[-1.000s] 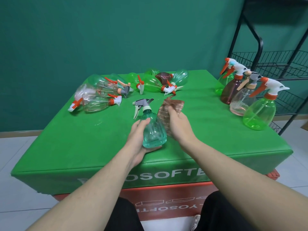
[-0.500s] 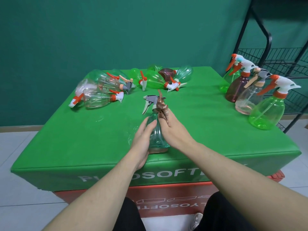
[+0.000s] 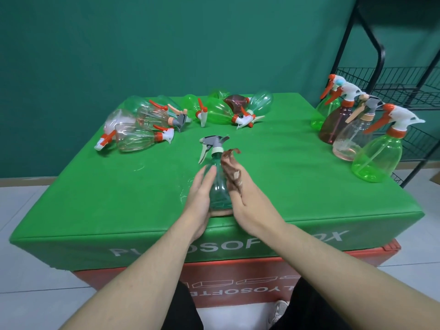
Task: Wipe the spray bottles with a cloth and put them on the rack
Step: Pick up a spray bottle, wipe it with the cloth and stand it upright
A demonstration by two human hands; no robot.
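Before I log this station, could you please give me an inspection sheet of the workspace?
Surface: green padded table, on a red base.
Job's things: teal spray bottle upright at the front edge; brown cloth against its side; four upright bottles at right; lying bottles at the back.
Clutter: nothing seen.
Grips: left hand holds the teal bottle; right hand presses the cloth on it.
Cables: nothing seen.
Surroundings: black wire rack at right, green wall, tiled floor.

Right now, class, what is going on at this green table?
A person holds a teal spray bottle upright near the table's front edge with the left hand, while the right hand rubs a brown cloth against its side. Four bottles stand upright at the right beside the rack; others lie at the back.
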